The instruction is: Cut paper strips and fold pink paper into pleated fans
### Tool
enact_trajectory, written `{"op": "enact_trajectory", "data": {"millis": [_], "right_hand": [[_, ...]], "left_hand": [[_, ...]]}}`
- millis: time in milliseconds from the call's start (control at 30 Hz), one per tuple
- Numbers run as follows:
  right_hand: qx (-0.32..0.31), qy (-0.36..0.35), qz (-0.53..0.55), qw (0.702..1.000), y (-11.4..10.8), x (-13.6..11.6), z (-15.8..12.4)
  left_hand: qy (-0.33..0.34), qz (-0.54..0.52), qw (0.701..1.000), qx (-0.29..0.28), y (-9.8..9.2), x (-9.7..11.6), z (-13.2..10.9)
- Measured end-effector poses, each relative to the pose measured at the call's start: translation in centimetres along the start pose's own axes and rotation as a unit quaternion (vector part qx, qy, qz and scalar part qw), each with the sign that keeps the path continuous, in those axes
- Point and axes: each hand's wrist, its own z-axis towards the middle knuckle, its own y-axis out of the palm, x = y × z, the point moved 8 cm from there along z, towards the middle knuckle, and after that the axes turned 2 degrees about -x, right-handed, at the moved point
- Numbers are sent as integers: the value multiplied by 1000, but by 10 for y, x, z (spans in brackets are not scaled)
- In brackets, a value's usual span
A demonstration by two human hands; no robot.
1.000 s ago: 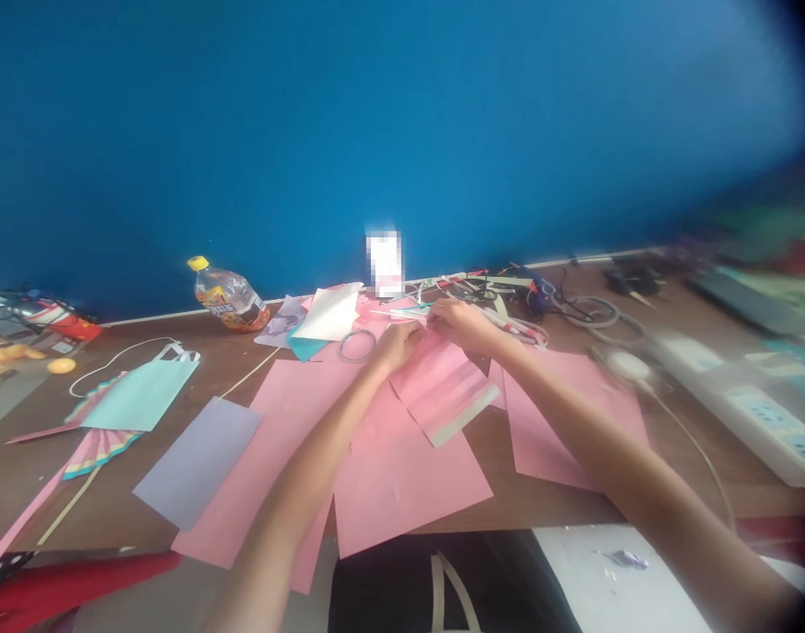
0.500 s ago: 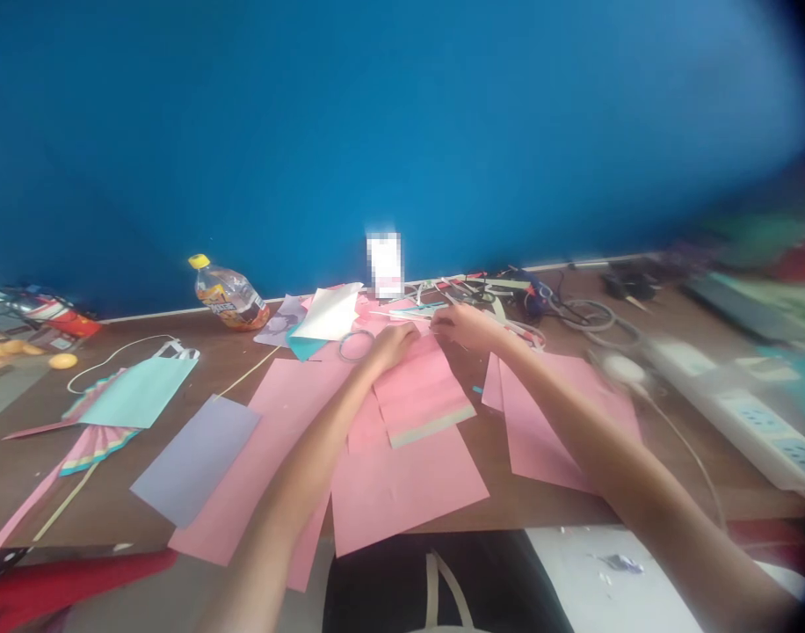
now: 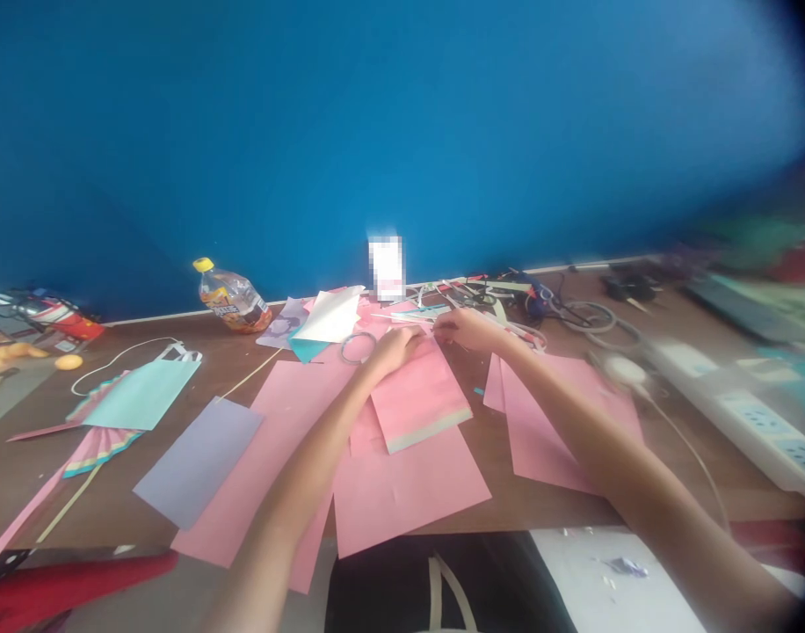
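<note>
Below the blue wall (image 3: 402,132), I saw the left hand (image 3: 397,347) at the pale-edged pink paper (image 3: 422,396), probably steadying it; the right hand (image 3: 467,329) curled nearby; I couldn't tell either's grip.

Here's the left hand (image 3: 397,348), fingers curled inward, just beside the right hand (image 3: 467,329) with only a narrow gap between their tips! The right hand sits a touch farther out, knuckles arched, fingers bent toward the left. Behind the left hand, its forearm (image 3: 310,470) slants back; behind the right, the other forearm (image 3: 606,457) runs back and outward. Blurred fingertips make any pinch hard to call.
</note>
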Motion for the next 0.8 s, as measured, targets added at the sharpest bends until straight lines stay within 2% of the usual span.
{"op": "enact_trajectory", "data": {"millis": [200,400,567,800], "right_hand": [[-14,-47,-20,999,9,-6,2],[-26,-60,-59,996,16,-6,4],[-40,-82,-69,993,20,-8,4],[6,-106,-131,986,24,-10,7]], "left_hand": [[-35,-6,999,-22,6,-11,-2],[-16,21,1000,-16,9,-8,-3],[1,-25,999,-31,9,-5,-4],[-19,-109,993,-43,14,-12,-4]]}}
